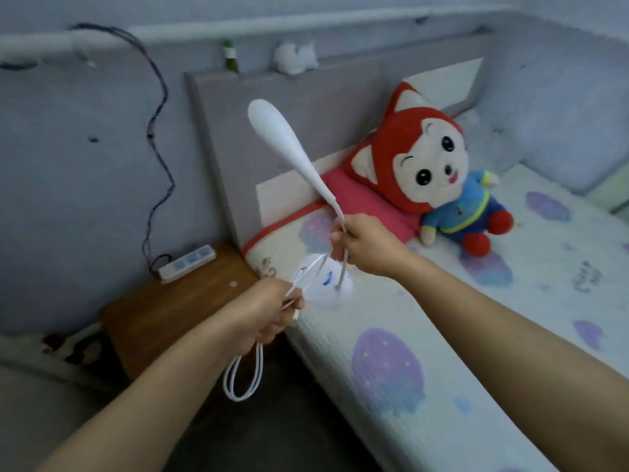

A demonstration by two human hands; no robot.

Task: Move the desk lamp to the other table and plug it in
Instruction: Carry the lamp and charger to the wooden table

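A white desk lamp [282, 144] hangs in the air over the gap between the bed and a low wooden bedside table [163, 311]. My right hand [367, 245] grips its thin neck just below the long oval head. The lamp's round white base [330, 287] dangles below that hand. My left hand [262, 315] holds the lamp's white cable [243, 379], bunched, with a loop hanging under my fist. A white power strip [187, 262] with blue sockets lies at the back of the wooden table.
A dark cord [160, 131] runs down the wall to the power strip. The bed [442, 335] with a patterned sheet fills the right side, with a red plush toy [432, 172] on a pink pillow. A bottle [230, 56] and a white figurine stand on the headboard.
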